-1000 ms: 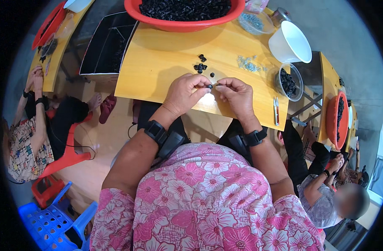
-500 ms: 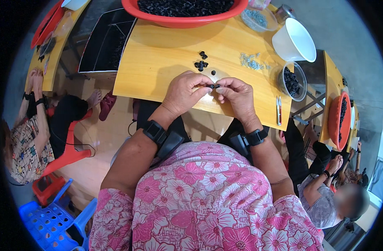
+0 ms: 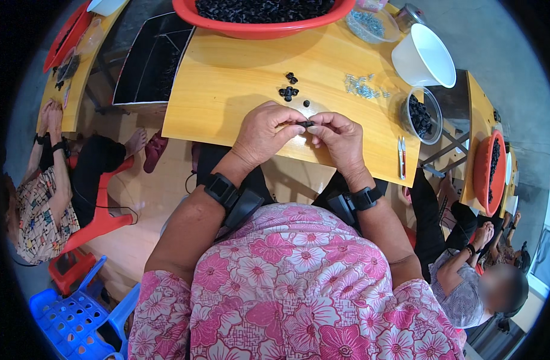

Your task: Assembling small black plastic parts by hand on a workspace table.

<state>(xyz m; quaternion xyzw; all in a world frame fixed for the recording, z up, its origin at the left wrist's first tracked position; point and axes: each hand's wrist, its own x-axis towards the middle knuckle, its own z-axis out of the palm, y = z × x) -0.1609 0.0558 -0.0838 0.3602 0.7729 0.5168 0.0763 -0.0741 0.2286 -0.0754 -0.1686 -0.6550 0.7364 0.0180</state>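
Note:
Over the near edge of the yellow table (image 3: 227, 78), my left hand (image 3: 266, 129) and my right hand (image 3: 341, 137) meet, each pinching one end of a small black part (image 3: 306, 123). Its exact shape is mostly hidden by the fingertips. Just beyond lies a single round black piece (image 3: 306, 103). Farther off is a little group of black pieces (image 3: 288, 93). To the right of these, small clear bluish pieces (image 3: 362, 86) are scattered on the tabletop.
A red basin (image 3: 263, 27) full of black parts stands at the far side. On the right are a white tub (image 3: 428, 57), a clear bowl (image 3: 432, 129) of black parts and a small knife-like tool (image 3: 402, 157). A black bin (image 3: 152, 60) adjoins the left edge. People sit on both sides.
The two hands have drawn slightly closer, and the black pieces between the fingertips now look joined end to end. The things on the table have stayed in place.

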